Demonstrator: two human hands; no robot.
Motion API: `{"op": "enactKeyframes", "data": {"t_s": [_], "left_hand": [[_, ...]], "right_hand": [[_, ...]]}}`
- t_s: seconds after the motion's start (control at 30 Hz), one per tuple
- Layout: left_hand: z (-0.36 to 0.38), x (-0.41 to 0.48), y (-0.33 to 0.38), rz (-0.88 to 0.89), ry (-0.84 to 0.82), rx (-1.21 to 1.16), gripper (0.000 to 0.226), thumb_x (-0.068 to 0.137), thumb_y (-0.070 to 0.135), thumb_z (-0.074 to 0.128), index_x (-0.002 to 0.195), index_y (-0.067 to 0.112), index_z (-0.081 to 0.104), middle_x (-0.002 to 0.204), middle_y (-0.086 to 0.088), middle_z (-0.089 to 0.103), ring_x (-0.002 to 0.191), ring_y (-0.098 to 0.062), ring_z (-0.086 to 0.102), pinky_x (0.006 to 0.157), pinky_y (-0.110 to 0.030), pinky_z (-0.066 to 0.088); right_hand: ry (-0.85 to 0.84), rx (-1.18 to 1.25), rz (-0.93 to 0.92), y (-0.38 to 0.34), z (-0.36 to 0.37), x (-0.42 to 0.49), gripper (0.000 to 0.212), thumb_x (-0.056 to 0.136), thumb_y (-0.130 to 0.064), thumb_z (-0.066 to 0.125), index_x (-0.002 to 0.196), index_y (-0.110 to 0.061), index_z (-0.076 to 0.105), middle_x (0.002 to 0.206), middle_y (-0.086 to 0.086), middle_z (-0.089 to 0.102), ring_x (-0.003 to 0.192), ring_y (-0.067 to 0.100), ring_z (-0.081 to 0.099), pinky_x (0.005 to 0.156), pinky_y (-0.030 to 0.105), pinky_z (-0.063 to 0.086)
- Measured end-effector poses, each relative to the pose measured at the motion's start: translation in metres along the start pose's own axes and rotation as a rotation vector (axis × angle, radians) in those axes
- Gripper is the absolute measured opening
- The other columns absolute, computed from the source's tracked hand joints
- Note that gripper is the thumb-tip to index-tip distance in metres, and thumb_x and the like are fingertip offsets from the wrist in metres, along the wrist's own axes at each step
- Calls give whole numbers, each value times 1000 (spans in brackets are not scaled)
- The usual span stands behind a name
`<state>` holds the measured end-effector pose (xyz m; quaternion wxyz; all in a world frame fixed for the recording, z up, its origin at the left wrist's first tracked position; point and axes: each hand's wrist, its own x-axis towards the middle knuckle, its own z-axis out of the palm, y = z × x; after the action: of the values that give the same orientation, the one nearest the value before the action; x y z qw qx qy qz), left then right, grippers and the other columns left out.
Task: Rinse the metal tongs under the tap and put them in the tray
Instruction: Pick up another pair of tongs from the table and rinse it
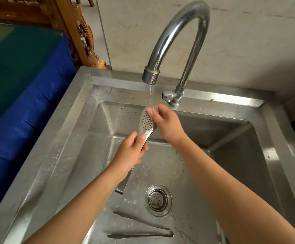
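Steel tongs (145, 123) sit in both of my hands, held over the sink (83, 95) basin and under the tap (176, 30). My left hand (130, 152) is wrapped around the middle of the tongs, thumb pressed on top of the metal, fingers curled beneath. My right hand (167, 124) pinches the far, rounded head, fingertips closed on its tip right where the water (151, 95) lands.

I count one pair of tongs, one tap, one stream, one drain (158, 199). The tongs point away from me and up, head high, hinge end low; that low end pokes out beneath my left wrist, near the drain but above the basin floor. The head I can see is spoon-shaped and perforated with many small round holes, shiny, with a brownish patch along its right edge. The arms look pressed together, though my left hand hides most of them.

The stream is thin and falls straight from the spout onto the head's tip. The tap is a single curved chrome neck, its base on the back ledge of the sink. The basin is wet and speckled with droplets, with two long pressed grooves in the floor near me. To the left lies a blue cloth (28, 103), and behind it carved wood (79, 32).
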<state>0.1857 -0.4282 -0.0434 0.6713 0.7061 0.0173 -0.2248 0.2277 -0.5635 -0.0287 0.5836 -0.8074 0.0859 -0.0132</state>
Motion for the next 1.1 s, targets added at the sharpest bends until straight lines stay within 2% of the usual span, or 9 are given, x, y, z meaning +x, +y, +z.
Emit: {"op": "enactKeyframes", "data": {"t_s": [0.1, 0.23, 0.3, 0.47, 0.57, 0.67, 0.73, 0.87, 1.1], "left_hand": [[0, 1, 1, -5, -16, 22, 23, 96, 26, 43, 77, 14, 47, 63, 7, 52, 40, -4, 33, 40, -17, 23], [-7, 6, 0, 10, 22, 68, 24, 95, 29, 44, 74, 19, 48, 62, 5, 51, 39, -4, 33, 38, -16, 25], [-11, 8, 0, 51, 17, 103, 29, 95, 30, 44, 66, 29, 49, 62, 5, 52, 40, -5, 34, 38, -16, 26], [-8, 8, 2, 95, 12, 164, 33, 95, 32, 44, 62, 30, 49, 62, 4, 54, 39, -5, 36, 40, -17, 28], [-9, 13, 3, 87, 45, 219, 32, 96, 33, 41, 66, 24, 45, 64, 1, 53, 42, -6, 37, 45, -22, 27], [-12, 16, 4, 81, 65, 207, 33, 98, 31, 35, 69, 19, 43, 63, -4, 51, 39, -4, 35, 42, -17, 28], [-11, 15, 4, 99, 71, 241, 34, 99, 31, 33, 68, 20, 43, 60, -6, 49, 39, -3, 35, 43, -16, 29], [-5, 17, 6, 64, 122, 365, 37, 97, 38, 32, 66, 19, 42, 51, -2, 45, 35, -2, 39, 48, -24, 38], [-5, 35, 17, -301, -64, -39, 50, 96, 38, 23, 54, 16, 38, 31, 3, 27, 24, -14, 24, 31, -16, 21]], "right_hand": [[115, -17, 6, -1, 7, 2, 33, 96, -33, 43, 73, -10, 45, 62, 2, 44, 60, 13, 40, 62, 28, 35], [-195, -58, -59, 1, 7, -2, 38, 79, -28, 71, 99, -14, 41, 73, -10, 49, 61, 0, 48, 49, 8, 40], [-162, -98, -72, 1, 3, 1, 33, 77, -32, 72, 87, -19, 44, 68, -11, 48, 55, -3, 48, 48, 6, 38], [109, -117, -27, -5, 6, 9, 37, 96, -35, 41, 67, -12, 40, 55, -4, 39, 54, 13, 36, 56, 29, 31], [-63, -164, -102, -5, 4, 3, 18, 93, -30, 50, 84, -17, 43, 64, -8, 46, 57, 7, 43, 58, 25, 38], [-210, -112, -114, -7, -3, 5, 33, 84, -27, 65, 111, -17, 49, 88, -7, 58, 78, 7, 56, 72, 19, 47], [-101, -115, -142, -10, -4, 8, 12, 88, -27, 59, 89, -16, 56, 73, -9, 54, 67, 7, 51, 65, 26, 44], [62, -140, -27, -8, -1, 14, 37, 98, -29, 39, 65, -12, 46, 56, -4, 40, 53, 11, 35, 56, 29, 32], [-339, 86, -17, -10, -20, 9, 30, 99, -33, 30, 117, -28, 54, 106, -4, 61, 84, 0, 55, 74, 16, 44]]}}
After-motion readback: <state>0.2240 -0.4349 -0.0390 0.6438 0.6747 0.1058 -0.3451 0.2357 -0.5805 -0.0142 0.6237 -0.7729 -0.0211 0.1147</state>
